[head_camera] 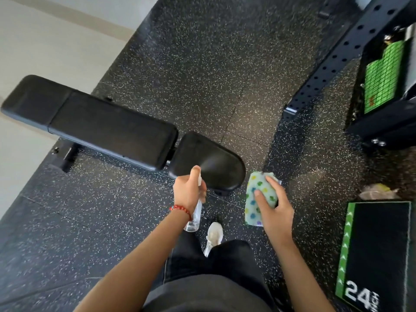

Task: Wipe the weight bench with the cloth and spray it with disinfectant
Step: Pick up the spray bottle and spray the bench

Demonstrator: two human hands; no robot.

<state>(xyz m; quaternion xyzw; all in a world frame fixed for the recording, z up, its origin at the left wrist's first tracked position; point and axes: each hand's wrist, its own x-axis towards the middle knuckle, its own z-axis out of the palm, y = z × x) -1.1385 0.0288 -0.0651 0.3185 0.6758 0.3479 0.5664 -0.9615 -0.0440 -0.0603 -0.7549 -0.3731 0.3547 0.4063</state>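
one person, two hands, one spray bottle, one cloth, one bench with two pads. nearest, at 6 o'clock, dark trousers and one pale shoe (213, 237) on the speckled black floor (225, 64).

the left hand (188, 192), with a red bead bracelet (181, 210) at the wrist, has its grip wrapped narrow round the neck of the clear spray bottle (194, 218); the bottle's body hangs down toward 6 o'clock and its head, mostly hidden by the fingers, points toward 12 o'clock at the seat pad. the right hand (273, 212) holds the cloth (258, 197), pale green with coloured spots, thumb on top and fingers curled over its far edge; the cloth is in the air just beside the bench's near end, at about 3 o'clock from it, not touching.

the bench (112, 124) lies from 9 o'clock toward the centre: a short seat pad (209, 161) nearest the hands, then a narrow gap, then the long back pad running out to 9 o'clock. its foot bar shows below the long pad.

open floor lies at 12 o'clock beyond the bench and at 7 o'clock beside it. at 4 o'clock sits a black box (378, 251) with a green edge, marked 24. at 1 to 2 o'clock a black holed steel beam (342, 57) and a machine with a green panel (382, 75) close that side. a pale wall runs along 10 o'clock.
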